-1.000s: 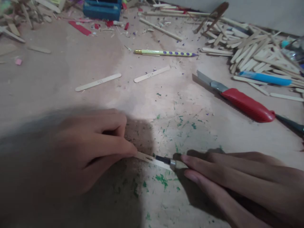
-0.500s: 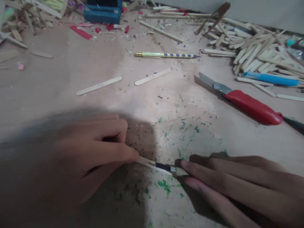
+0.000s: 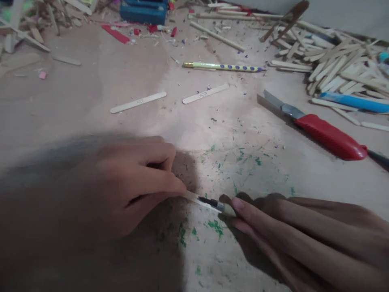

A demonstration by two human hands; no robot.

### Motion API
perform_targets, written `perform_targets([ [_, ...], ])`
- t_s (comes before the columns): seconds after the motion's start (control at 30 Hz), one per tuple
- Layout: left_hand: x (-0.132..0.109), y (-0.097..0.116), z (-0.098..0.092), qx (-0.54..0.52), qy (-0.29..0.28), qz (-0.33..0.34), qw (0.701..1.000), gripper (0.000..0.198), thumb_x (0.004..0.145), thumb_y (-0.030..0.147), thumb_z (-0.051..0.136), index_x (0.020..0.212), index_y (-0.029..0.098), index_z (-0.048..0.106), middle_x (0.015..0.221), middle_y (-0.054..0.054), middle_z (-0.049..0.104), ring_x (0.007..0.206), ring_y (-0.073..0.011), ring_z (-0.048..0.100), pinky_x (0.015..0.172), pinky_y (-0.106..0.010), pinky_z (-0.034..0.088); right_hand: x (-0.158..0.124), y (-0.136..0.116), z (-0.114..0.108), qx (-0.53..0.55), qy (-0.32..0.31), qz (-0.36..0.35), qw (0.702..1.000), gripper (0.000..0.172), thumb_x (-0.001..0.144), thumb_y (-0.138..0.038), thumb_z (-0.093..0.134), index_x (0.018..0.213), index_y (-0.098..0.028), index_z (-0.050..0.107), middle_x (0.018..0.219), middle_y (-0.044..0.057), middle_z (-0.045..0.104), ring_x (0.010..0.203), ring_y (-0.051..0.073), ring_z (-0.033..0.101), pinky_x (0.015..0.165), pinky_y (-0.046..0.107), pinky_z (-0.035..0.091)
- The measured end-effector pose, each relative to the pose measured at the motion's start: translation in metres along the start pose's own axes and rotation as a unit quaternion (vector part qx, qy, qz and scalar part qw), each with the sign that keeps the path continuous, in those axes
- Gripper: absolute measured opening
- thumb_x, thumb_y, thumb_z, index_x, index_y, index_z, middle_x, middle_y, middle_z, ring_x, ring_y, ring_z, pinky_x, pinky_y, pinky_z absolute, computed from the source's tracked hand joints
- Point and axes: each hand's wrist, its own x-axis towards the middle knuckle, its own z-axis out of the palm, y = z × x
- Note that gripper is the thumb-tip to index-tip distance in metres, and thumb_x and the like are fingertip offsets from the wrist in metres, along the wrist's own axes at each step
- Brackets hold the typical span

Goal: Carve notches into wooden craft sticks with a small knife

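1. Since the earlier frame your view has slid a little to the left, so everything on the table (image 3: 75,101) sits further right in the picture; both hands stay on the same stick, and the blade has crept slightly toward your left fingers.
2. Your left hand (image 3: 127,182) pins a craft stick (image 3: 192,196) flat to the table, fingers curled and closed over its near end, forefinger tip on the wood.
3. Your right hand (image 3: 304,235) is closed around a small cutter; its dark blade (image 3: 209,201) lies on the stick, just beside your left fingertip.
4. Green flecks mark the table around the cut.
5. Well apart, further back, lie two loose sticks (image 3: 138,102), a dotted pencil (image 3: 223,67) and a red utility knife (image 3: 322,132) with its blade out.
6. A heap of craft sticks (image 3: 334,65) and a blue pen (image 3: 354,101) fill the far right corner.
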Motion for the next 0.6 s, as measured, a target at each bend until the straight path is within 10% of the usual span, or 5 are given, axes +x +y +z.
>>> perform_targets([
  [0.23, -0.001, -0.002, 0.001, -0.009, -0.003, -0.002, 1.0, 0.048, 0.134, 0.018, 0.061, 0.104, 0.03, 0.096, 0.087, 0.004, 0.071, 0.071, -0.0112, 0.062, 0.069, -0.028, 0.048, -0.025, 0.012, -0.013, -0.019, -0.007, 0.006, 1.0, 0.039, 0.109, -0.064, 0.098, 0.136, -0.036, 0.098, 0.095, 0.007, 0.09, 0.085, 0.032, 0.09, 0.063, 0.04, 0.073],
  [0.6, -0.005, 0.007, 0.01, 0.02, -0.03, -0.053, 0.998, 0.04, 0.135, 0.051, 0.063, 0.125, 0.029, 0.094, 0.103, -0.002, 0.078, 0.111, -0.0233, 0.081, 0.095, -0.03, 0.07, 0.034, 0.001, -0.009, 0.056, -0.025, 0.016, 0.998, 0.019, 0.133, -0.022, 0.062, 0.141, -0.035, 0.073, 0.097, -0.004, 0.094, 0.072, 0.016, 0.088, 0.056, 0.028, 0.062],
])
